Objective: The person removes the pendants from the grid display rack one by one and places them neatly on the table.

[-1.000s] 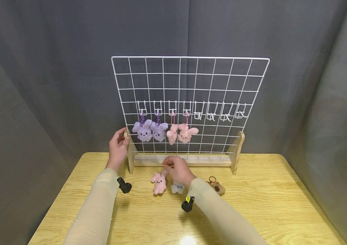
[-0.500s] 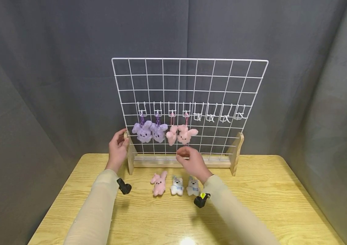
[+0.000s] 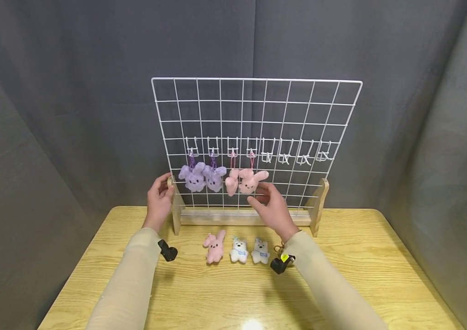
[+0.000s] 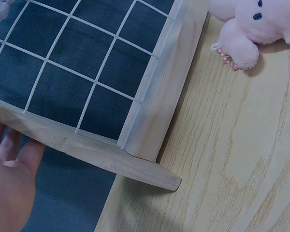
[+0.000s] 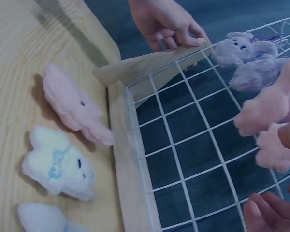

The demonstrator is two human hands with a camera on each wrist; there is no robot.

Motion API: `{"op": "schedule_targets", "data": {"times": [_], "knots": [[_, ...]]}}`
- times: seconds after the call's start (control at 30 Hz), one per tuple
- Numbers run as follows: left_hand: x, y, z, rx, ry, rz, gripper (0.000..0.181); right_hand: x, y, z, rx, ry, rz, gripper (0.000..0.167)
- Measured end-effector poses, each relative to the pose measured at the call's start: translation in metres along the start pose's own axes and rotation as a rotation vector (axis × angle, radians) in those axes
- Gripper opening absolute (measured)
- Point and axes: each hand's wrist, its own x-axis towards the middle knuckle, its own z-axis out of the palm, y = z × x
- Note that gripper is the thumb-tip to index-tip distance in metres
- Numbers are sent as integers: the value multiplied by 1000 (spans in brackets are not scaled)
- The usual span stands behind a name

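Observation:
My left hand (image 3: 160, 200) grips the left upright of the wooden stand (image 3: 177, 206), with the thumb in front and fingers behind, as the right wrist view shows. My right hand (image 3: 273, 208) is raised before the white wire grid (image 3: 295, 123). Its thumb and fingers are spread apart beside the right hanging pink bunny plush (image 3: 249, 181); nothing is held, and whether it touches the plush cannot be told. Another pink bunny plush (image 3: 232, 182) hangs left of it, then two purple bunny plushes (image 3: 194, 178) on purple straps. Each hangs from a white hook.
Several bare white hooks (image 3: 284, 157) line the grid's right half. On the wooden table (image 3: 200, 293) lie a pink bunny plush (image 3: 215, 247) and two white bear plushes (image 3: 238, 252). A ring (image 3: 278, 248) shows beside the right sleeve, which hides what lies beyond.
My right hand has moved right and up, from above the table plushes to the hanging pink bunny plush, uncovering the white bears. The left hand keeps its place.

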Motion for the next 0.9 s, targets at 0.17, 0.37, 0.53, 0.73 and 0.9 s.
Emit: {"op": "schedule_targets", "data": {"times": [0.17, 0.37, 0.53, 0.73, 0.9], "knots": [[1, 2, 0, -4, -1, 3, 47, 7, -10, -5, 19, 59, -26, 60], [2, 3, 0, -16, 7, 32, 45, 16, -21, -9, 96, 107, -124, 49], [2, 2, 0, -12, 12, 27, 44, 19, -30, -11, 143, 119, -173, 53], [2, 0, -1, -16, 7, 19, 45, 24, -36, -9, 152, 125, -182, 51], [1, -2, -1, -37, -9, 27, 47, 25, -42, -7, 163, 107, -140, 46]]}}
